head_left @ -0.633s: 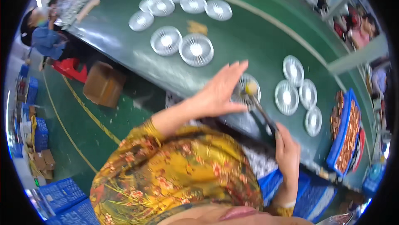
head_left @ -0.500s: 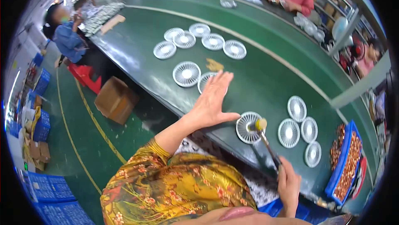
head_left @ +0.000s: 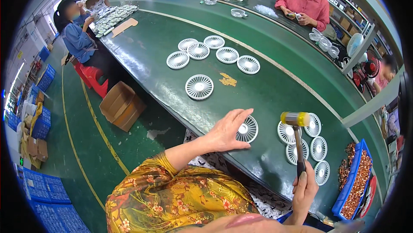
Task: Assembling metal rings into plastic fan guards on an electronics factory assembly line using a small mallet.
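Head view: right grip (head_left: 304,186) is clamped on the yellow-headed mallet (head_left: 297,140) above the green bench (head_left: 266,91); left grip (head_left: 224,132), spread apart, borders the left side of a spoked disc (head_left: 249,130).

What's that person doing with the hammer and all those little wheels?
The person's right hand holds a hammer upright, its yellow head in front of some spoked discs on the right. The left hand is spread around the edge of another spoked disc on the green table; I can't tell whether it's gripping it. More discs lie farther up the table. A blue tray of copper-coloured pieces sits at right.
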`<move>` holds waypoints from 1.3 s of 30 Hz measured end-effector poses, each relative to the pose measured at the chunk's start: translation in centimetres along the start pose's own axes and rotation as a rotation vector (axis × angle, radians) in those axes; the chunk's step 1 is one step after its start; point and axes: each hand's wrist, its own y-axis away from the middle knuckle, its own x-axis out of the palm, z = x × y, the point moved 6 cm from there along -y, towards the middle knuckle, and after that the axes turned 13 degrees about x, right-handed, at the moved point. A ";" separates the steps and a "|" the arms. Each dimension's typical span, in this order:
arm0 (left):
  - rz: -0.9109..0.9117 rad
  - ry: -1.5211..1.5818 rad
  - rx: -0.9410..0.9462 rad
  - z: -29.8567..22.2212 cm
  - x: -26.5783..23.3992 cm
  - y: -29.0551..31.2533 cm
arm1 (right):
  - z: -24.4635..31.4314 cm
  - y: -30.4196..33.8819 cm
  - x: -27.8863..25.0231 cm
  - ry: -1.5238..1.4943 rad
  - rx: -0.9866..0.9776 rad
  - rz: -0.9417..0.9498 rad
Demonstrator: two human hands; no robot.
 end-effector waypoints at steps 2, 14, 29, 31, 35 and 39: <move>-0.013 0.046 -0.017 0.2 0.1 -0.1 | 0.0 0.6 1.2 0.001 -0.047 0.028; -0.073 0.196 -0.144 1.2 0.0 0.6 | 1.7 -0.7 6.6 0.433 -0.080 0.236; -0.710 0.395 0.441 -6.5 -9.0 0.7 | -1.0 -0.9 6.7 0.151 -0.004 0.421; -0.649 0.412 0.572 -8.4 -10.2 0.5 | 0.0 -0.7 6.8 0.185 0.035 0.457; -0.730 0.448 0.784 -12.1 -12.3 -0.1 | 0.9 -1.0 7.8 0.254 -0.026 0.461; -0.706 0.410 0.978 -16.5 -14.1 -1.1 | 2.5 -1.5 6.9 0.326 -0.172 0.322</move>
